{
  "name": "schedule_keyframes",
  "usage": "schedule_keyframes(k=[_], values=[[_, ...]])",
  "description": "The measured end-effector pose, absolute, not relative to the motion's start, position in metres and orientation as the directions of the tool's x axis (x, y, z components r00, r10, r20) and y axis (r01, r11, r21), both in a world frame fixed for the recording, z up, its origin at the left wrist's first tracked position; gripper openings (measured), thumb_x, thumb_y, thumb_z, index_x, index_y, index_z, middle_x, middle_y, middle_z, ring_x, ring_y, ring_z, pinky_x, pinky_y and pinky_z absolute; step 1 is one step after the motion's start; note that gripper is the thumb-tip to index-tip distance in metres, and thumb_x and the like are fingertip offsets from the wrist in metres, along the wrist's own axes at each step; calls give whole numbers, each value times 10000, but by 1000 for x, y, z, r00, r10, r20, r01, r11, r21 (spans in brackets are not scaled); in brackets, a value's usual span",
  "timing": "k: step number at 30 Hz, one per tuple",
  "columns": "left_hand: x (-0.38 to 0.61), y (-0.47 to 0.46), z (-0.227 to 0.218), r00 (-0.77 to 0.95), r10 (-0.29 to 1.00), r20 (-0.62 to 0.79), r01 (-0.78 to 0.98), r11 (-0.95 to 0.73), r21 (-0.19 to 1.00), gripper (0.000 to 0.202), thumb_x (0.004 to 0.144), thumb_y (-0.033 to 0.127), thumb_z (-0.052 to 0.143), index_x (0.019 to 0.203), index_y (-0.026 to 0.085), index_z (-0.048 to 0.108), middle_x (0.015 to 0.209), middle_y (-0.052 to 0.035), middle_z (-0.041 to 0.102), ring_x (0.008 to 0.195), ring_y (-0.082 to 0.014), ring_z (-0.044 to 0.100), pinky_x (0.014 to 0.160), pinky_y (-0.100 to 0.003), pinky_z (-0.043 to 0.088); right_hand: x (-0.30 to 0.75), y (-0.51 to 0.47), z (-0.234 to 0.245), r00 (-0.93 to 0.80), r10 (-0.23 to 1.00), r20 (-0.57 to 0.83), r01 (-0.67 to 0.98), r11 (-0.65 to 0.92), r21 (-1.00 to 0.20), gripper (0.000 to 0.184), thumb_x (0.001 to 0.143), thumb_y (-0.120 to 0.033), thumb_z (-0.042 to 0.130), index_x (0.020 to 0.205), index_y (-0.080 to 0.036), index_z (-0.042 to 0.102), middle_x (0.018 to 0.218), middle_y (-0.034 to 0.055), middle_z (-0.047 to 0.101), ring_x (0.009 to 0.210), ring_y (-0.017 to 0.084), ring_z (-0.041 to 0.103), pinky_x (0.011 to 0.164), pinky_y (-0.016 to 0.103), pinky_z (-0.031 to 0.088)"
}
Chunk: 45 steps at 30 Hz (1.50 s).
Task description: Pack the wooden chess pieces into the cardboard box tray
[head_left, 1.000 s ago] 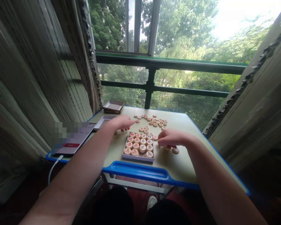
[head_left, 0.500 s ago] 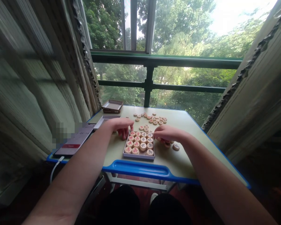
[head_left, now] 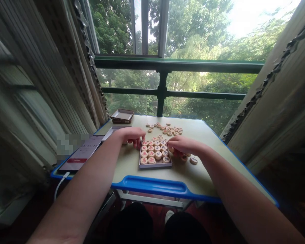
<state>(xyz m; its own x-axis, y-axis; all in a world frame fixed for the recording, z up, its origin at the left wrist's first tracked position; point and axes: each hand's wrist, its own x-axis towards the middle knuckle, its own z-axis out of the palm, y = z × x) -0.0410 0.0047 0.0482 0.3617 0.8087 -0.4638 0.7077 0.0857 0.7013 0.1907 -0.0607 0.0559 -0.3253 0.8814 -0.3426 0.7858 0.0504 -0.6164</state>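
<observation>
A shallow white-rimmed box point(head_left: 155, 165) sits on the table in front of me, filled with rows of round wooden Chinese chess pieces point(head_left: 151, 153). The near row has a gap between a red and a black piece. My left hand point(head_left: 132, 135) is at the box's far left corner, fingers bent down along its side. At the far right corner, my right hand point(head_left: 181, 143) has its fingers curled against the edge. One piece point(head_left: 171, 149) shows under these fingers; whether they touch it is unclear. Loose pieces point(head_left: 194, 159) lie right of the box.
More loose pieces point(head_left: 172, 131) are scattered toward the far side of the table point(head_left: 203, 183). Brown trays point(head_left: 122, 115) stand stacked at the far left, with a white tray point(head_left: 111, 131) nearer. A phone point(head_left: 82, 154) with a charging cable point(head_left: 58, 183) lies at the left edge.
The box has shifted slightly away from me and to the right, with its pieces inside. Both hands stay at its far corners.
</observation>
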Motion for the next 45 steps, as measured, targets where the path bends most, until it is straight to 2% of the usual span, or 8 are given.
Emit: schedule_keyframes(k=[7,11,14,17,22,26,35,45], values=[[-43,15,42,292,887,-356,701,55,711,190,618,320,548,720,166,594,622,-91,665,414,-122,468,368,-201,159,190,-54,48,-295,917,-270,775,65,-628,210,785,-300,394,648,-168,483,558,3,536,425,84,410,383,198,297],[-43,19,39,216,940,-263,715,31,699,199,610,308,560,723,155,618,632,-86,669,407,-117,444,376,-210,200,191,-53,52,-262,960,-99,764,143,-629,254,778,-287,423,889,-157,612,747,37,619,608,118,536,513,196,398],[-39,19,38,229,971,-65,739,-130,661,189,605,296,567,682,144,648,608,-62,652,456,-123,461,418,-220,271,192,-57,58,-363,931,28,721,300,-625,305,758,-265,460,980,-176,648,915,40,651,753,137,569,624,202,429],[-33,13,41,325,941,95,712,-310,630,208,610,302,567,671,136,677,638,-42,646,584,-147,517,500,-220,336,191,-64,61,-485,873,48,698,420,-580,327,741,-242,475,991,-175,676,898,37,670,752,149,577,649,223,432],[-26,-6,57,571,819,56,581,-451,677,260,643,267,519,739,136,723,688,-24,650,638,-138,522,563,-212,364,182,-73,60,-555,832,8,736,495,-462,346,715,-209,489,989,-202,700,860,30,690,726,151,585,671,236,425],[-23,-15,62,691,723,-7,554,-524,647,289,650,240,504,783,146,743,621,-3,617,597,-120,486,544,-205,346,178,-76,61,-581,814,19,741,539,-400,340,717,-212,487,977,-216,707,853,23,694,728,154,586,673,235,418],[-17,-15,54,685,720,-114,642,-521,562,321,648,345,545,791,137,743,554,2,562,544,-106,445,509,-205,324,178,-73,59,-585,811,13,752,548,-366,300,720,-230,508,930,-224,721,747,14,686,646,138,562,606,222,393],[-18,-13,54,687,717,-120,633,-509,583,309,642,343,549,774,139,741,518,21,475,518,-93,396,494,-211,289,180,-70,54,-595,801,66,742,579,-338,312,722,-237,491,943,-225,711,728,16,674,618,130,546,577,225,378]])
